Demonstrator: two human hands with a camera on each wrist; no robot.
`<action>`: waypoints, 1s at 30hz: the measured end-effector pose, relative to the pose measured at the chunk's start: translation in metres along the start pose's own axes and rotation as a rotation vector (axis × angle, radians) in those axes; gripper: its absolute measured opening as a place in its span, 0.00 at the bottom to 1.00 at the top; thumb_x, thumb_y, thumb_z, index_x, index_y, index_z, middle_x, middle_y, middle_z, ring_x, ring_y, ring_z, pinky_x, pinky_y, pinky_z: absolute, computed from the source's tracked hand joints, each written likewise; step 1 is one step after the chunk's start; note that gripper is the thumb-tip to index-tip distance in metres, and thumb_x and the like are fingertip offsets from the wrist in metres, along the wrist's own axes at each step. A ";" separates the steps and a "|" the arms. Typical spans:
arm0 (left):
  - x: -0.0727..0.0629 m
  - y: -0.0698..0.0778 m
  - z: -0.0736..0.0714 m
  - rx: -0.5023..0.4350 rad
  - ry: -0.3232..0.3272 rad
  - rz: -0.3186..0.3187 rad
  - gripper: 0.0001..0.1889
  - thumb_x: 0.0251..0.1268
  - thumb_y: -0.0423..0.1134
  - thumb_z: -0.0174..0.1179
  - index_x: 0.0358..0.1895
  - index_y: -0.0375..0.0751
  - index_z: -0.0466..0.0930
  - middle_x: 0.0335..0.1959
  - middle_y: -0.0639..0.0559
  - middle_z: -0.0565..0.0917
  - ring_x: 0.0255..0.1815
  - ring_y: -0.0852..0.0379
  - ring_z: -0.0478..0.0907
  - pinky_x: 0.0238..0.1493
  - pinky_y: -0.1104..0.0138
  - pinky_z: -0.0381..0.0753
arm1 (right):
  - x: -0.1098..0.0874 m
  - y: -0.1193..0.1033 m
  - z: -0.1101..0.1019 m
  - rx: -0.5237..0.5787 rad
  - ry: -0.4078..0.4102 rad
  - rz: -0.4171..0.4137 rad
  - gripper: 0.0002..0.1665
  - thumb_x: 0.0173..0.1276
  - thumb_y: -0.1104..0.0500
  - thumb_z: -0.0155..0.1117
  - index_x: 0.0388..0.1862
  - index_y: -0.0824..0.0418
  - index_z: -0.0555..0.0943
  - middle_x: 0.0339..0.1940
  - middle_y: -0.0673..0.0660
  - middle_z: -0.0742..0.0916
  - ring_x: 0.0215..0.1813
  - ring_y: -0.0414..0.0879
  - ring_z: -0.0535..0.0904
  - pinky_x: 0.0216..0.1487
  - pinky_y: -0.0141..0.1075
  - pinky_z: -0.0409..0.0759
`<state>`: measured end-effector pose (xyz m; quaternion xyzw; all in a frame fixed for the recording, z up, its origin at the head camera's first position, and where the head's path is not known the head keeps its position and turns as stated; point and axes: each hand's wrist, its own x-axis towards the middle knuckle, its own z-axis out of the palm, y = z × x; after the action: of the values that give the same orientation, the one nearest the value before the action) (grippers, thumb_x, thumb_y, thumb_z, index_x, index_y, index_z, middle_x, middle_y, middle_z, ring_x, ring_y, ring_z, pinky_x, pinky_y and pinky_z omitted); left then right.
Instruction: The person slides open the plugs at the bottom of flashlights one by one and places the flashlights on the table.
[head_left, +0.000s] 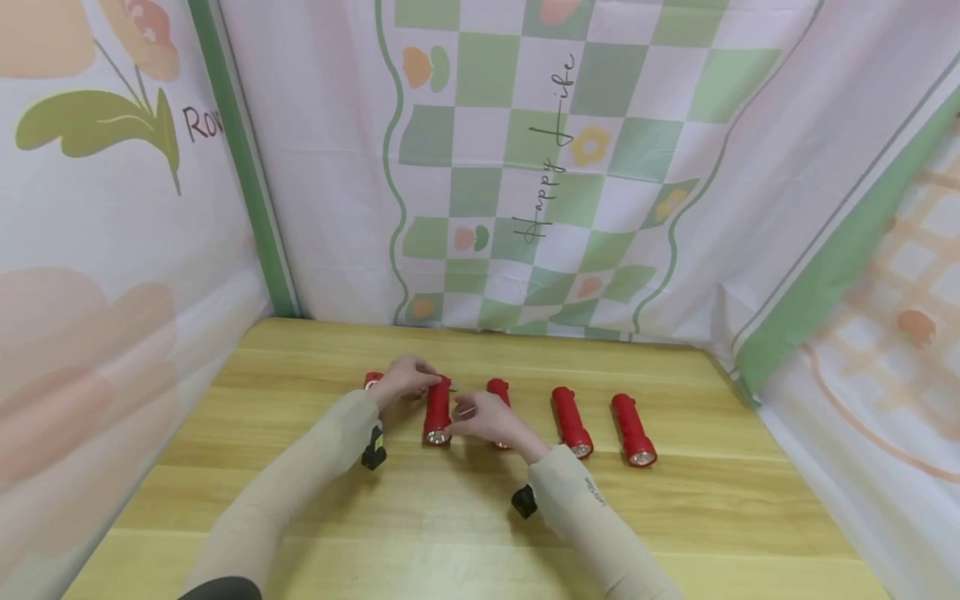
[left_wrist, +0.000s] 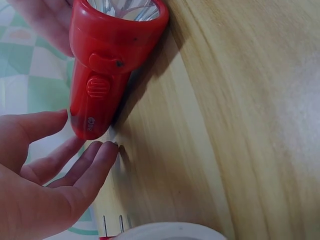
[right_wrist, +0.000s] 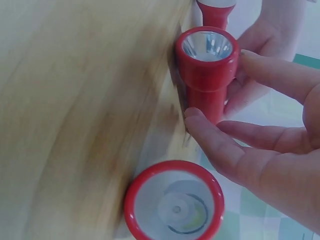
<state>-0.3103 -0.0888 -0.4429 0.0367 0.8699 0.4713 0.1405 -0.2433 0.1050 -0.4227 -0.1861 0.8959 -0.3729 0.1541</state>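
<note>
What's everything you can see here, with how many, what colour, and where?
Table: one, yellowish wood, under the hands
First flashlight: one, red, far left, mostly hidden
Second flashlight: one, red, between the hands
Third flashlight: one, red, partly behind the right hand
Fourth flashlight: one, red, right of the third
Fifth flashlight: one, red, far right
Printed cloth: pieces uncertain, white, green and peach, behind table and both sides
Wrist devices: two, black, one per wrist
Dark item: one, black, lower-left edge, cut off
Sleeves: two, cream, both arms
Left hand: one, bare, at second flashlight's rear end
Right hand: one, bare, near its lens end
</note>
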 end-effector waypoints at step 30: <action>-0.008 0.036 -0.002 0.090 0.157 0.249 0.15 0.71 0.38 0.58 0.55 0.33 0.80 0.54 0.37 0.85 0.56 0.43 0.82 0.61 0.54 0.81 | -0.024 -0.001 -0.029 0.036 0.029 -0.036 0.35 0.65 0.59 0.68 0.67 0.74 0.70 0.62 0.73 0.80 0.60 0.63 0.81 0.60 0.49 0.83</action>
<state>-0.3051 -0.0720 -0.4106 0.1135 0.8871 0.4472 0.0105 -0.2342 0.1325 -0.3996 -0.1937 0.8877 -0.3944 0.1376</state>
